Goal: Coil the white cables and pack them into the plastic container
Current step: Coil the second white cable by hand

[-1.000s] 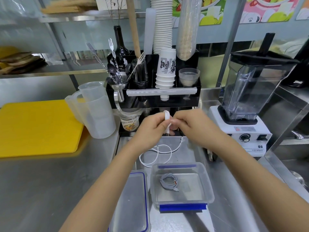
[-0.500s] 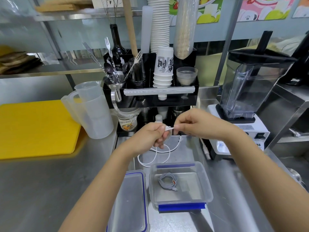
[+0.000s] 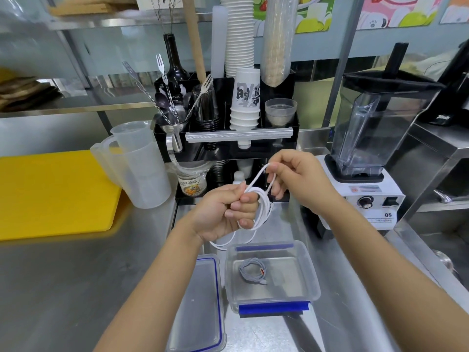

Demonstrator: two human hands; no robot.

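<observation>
— Steel counter (image 3: 63,288) fills the lower frame; how far along is the packing?

— Partway, I judge. At lower centre the plastic container (image 3: 313,288) stands open with one grey coiled cable (image 3: 252,274) lying inside, its lid (image 3: 200,301) flat just to its left.

— And the hands?

— At mid-frame, above the container. The left hand (image 3: 223,212) has its grip clamped on a few loops of the white cable (image 3: 264,209); the right hand (image 3: 297,179) pinches a strand looping up from that bundle.

— What's left?

— A loose tail hangs down to the counter behind the container, so more winding, then dropping the coil in. Closing the lid probably follows.
</observation>
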